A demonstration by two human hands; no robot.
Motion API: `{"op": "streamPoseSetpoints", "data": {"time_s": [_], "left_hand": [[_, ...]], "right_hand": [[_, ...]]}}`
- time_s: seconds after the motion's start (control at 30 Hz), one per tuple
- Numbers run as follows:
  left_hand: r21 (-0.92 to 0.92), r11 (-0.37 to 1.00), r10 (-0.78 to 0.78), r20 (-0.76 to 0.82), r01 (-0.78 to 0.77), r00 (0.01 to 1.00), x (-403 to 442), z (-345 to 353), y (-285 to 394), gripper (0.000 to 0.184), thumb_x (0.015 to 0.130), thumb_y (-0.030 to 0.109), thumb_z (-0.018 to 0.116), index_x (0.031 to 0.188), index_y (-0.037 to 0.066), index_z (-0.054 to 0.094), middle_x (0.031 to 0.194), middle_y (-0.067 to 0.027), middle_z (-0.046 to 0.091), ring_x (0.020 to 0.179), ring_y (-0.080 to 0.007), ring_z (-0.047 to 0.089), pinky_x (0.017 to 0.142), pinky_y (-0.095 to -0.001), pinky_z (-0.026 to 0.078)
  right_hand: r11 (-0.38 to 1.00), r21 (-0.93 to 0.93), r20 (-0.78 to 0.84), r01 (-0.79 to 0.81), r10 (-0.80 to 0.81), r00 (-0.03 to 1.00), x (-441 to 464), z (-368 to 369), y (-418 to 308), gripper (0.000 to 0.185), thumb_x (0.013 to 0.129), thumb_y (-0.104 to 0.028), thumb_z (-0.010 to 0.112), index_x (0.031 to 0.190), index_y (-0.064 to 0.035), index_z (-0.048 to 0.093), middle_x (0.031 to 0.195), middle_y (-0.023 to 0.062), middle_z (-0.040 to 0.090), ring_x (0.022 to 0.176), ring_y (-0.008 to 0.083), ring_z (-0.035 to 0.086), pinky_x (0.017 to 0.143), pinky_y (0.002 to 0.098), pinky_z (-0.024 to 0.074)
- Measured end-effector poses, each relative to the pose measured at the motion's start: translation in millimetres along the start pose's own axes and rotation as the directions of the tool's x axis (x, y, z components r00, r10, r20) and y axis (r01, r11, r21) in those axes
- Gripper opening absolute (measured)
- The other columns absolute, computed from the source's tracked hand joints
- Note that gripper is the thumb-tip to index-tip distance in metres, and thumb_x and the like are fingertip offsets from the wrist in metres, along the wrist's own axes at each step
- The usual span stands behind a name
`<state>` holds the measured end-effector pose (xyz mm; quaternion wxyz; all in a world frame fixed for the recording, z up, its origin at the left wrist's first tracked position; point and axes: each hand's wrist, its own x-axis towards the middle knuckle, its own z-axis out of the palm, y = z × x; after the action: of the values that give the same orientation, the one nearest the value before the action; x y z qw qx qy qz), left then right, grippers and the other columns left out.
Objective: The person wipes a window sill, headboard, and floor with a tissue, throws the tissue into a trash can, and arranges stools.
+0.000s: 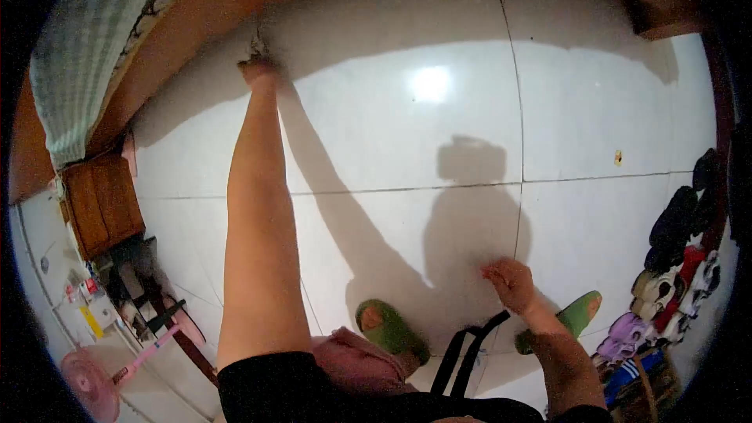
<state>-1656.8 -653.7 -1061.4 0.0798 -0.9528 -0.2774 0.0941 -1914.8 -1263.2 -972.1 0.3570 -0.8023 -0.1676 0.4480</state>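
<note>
My left arm reaches far forward, and my left hand (pixel 257 70) is low over the floor by the wooden bed edge. Its fingers look closed around a small greyish thing (pixel 257 45), too dark and blurred to name. My right hand (pixel 511 285) is curled closed in front of my body, above the floor. A small reddish spot shows at its fingertips; whether it is a held thing or part of the fingers is unclear. Black straps (pixel 468 356) hang just below the right hand, apart from its fingers. My feet wear green slippers (pixel 392 333).
White floor tiles (pixel 376 227) spread ahead. A wooden bed frame (pixel 188 39) with a checked cloth (pixel 94 55) borders the left and top. A brown wooden box (pixel 103 205) and a pink fan (pixel 90 380) stand left. Several shoes (pixel 654 290) line the right side.
</note>
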Motion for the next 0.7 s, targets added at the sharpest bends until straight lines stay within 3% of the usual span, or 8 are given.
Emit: {"op": "streamPoseSetpoints", "data": {"time_s": [0.2, 0.3, 0.37, 0.43, 0.53, 0.6, 0.67, 0.7], "left_hand": [[-0.045, 0.944, 0.314, -0.196, -0.328, 0.929, 82.3, -11.1, 90.4, 0.037, 0.081, 0.014, 0.053, 0.116, 0.003, 0.052, 0.125, -0.0203, 0.048, 0.108, -0.0378, 0.049, 0.094, -0.0423, 0.039], [0.079, 0.860, 0.491, -0.392, -0.503, 0.778, 68.8, -0.9, 133.0, 0.039, 0.084, 0.013, 0.050, 0.121, 0.003, 0.049, 0.128, -0.0206, 0.046, 0.111, -0.0387, 0.047, 0.096, -0.0428, 0.038], [0.017, 0.825, 0.493, -0.508, -0.564, 0.706, 33.5, 2.8, 160.7, 0.041, 0.085, 0.013, 0.049, 0.125, 0.003, 0.047, 0.130, -0.0207, 0.044, 0.113, -0.0393, 0.046, 0.098, -0.0432, 0.037], [-0.157, 0.768, 0.443, -0.570, -0.621, 0.692, -27.3, -2.8, 191.4, 0.034, 0.087, 0.009, 0.044, 0.119, 0.000, 0.050, 0.122, -0.0236, 0.048, 0.107, -0.0404, 0.047, 0.092, -0.0447, 0.040], [-0.250, 0.578, 0.580, -0.544, -0.777, 0.606, -140.8, -42.1, 230.1, 0.027, 0.090, 0.006, 0.038, 0.111, -0.004, 0.051, 0.108, -0.0242, 0.052, 0.091, -0.0395, 0.051, 0.082, -0.0460, 0.042], [-0.481, 0.544, 0.639, -0.294, -0.688, 0.711, -204.2, -46.6, 250.8, 0.028, 0.086, 0.006, 0.047, 0.112, -0.005, 0.051, 0.108, -0.0227, 0.052, 0.095, -0.0378, 0.050, 0.085, -0.0439, 0.043], [-0.332, 0.390, 0.799, -0.343, -0.859, 0.495, -264.7, -31.0, 260.0, 0.026, 0.088, 0.008, 0.048, 0.111, -0.003, 0.051, 0.102, -0.0202, 0.052, 0.092, -0.0360, 0.050, 0.080, -0.0435, 0.045], [-0.533, 0.347, 0.826, -0.215, -0.771, 0.521, -294.4, -38.9, 264.1, 0.026, 0.087, 0.008, 0.048, 0.111, -0.002, 0.052, 0.102, -0.0187, 0.053, 0.092, -0.0348, 0.051, 0.079, -0.0422, 0.046]], "right_hand": [[0.971, 0.217, -0.092, 0.102, -0.084, 0.992, -37.4, 59.9, 3.1, 0.020, 0.087, -0.020, 0.052, 0.099, -0.0105, 0.064, 0.096, 0.0113, 0.063, 0.088, 0.0322, 0.059, 0.077, 0.0447, 0.0469], [0.976, 0.204, 0.056, 0.070, -0.083, 0.995, -32.3, 75.0, -30.7, 0.020, 0.087, -0.020, 0.051, 0.100, -0.0130, 0.065, 0.096, 0.0114, 0.063, 0.088, 0.0318, 0.059, 0.076, 0.0441, 0.0479], [0.958, 0.156, -0.055, 0.239, -0.233, 0.971, -22.9, 74.1, -45.3, 0.019, 0.074, -0.001, 0.058, 0.090, -0.0084, 0.064, 0.082, 0.0086, 0.063, 0.074, 0.0284, 0.059, 0.063, 0.0388, 0.0494], [0.961, 0.116, -0.061, 0.253, -0.247, 0.967, -12.8, 69.8, -49.9, 0.020, 0.074, 0.000, 0.057, 0.091, -0.0083, 0.064, 0.080, 0.0087, 0.062, 0.074, 0.0288, 0.059, 0.064, 0.0388, 0.0492], [0.968, 0.144, -0.041, 0.204, -0.200, 0.979, -2.6, 48.3, -38.6, 0.024, 0.087, -0.016, 0.049, 0.107, -0.0141, 0.061, 0.091, 0.0108, 0.061, 0.087, 0.0319, 0.059, 0.074, 0.0441, 0.0486], [0.986, 0.017, -0.212, 0.165, -0.158, 0.965, 0.0, 24.4, -41.1, 0.021, 0.087, -0.016, 0.049, 0.103, -0.0129, 0.062, 0.094, 0.0115, 0.061, 0.089, 0.0317, 0.058, 0.076, 0.0426, 0.0489], [0.982, -0.102, -0.530, 0.162, -0.191, 0.826, 8.8, 18.3, -18.6, 0.022, 0.084, -0.010, 0.053, 0.104, -0.0117, 0.062, 0.097, 0.0136, 0.061, 0.091, 0.0325, 0.057, 0.079, 0.0401, 0.0486], [0.977, -0.067, -0.616, 0.202, -0.200, 0.762, 14.2, 5.2, -11.6, 0.028, 0.081, -0.006, 0.056, 0.109, -0.0113, 0.060, 0.103, 0.0141, 0.059, 0.095, 0.0327, 0.055, 0.082, 0.0402, 0.0474]]}}
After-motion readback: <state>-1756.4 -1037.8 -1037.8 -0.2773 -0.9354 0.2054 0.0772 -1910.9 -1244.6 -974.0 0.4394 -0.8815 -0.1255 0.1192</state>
